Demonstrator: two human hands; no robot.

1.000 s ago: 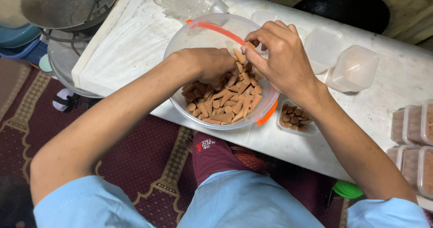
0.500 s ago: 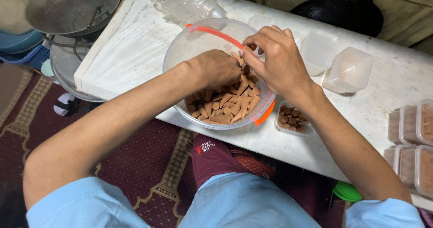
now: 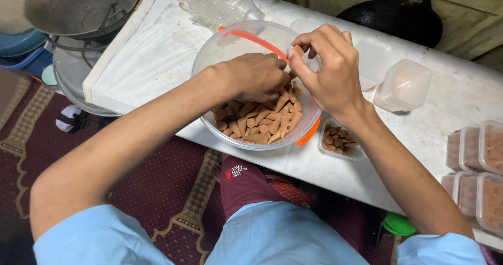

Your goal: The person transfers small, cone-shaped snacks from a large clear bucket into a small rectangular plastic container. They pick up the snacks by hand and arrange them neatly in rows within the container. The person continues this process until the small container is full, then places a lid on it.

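- White worktop [image 3: 157, 55] is carrying everything; patterned rug showing below.
- I am pinching one brown cone [image 3: 298, 50] in my right hand [image 3: 330, 76], fingertips closed on it above the clear bowl [image 3: 230, 45].
- My left hand [image 3: 257, 76] is curling into the cone pile [image 3: 262, 121], grip contents hidden.
- Small tub [image 3: 338, 139] is sitting just beside the bowl, part-filled, within reach.

Bare surface [image 3: 152, 60] is lying open left of the left hand [image 3: 257, 76]; empty tubs [image 3: 401, 84] and a small filled tub [image 3: 338, 139] are crowding, seemingly closely, the right hand [image 3: 330, 71].
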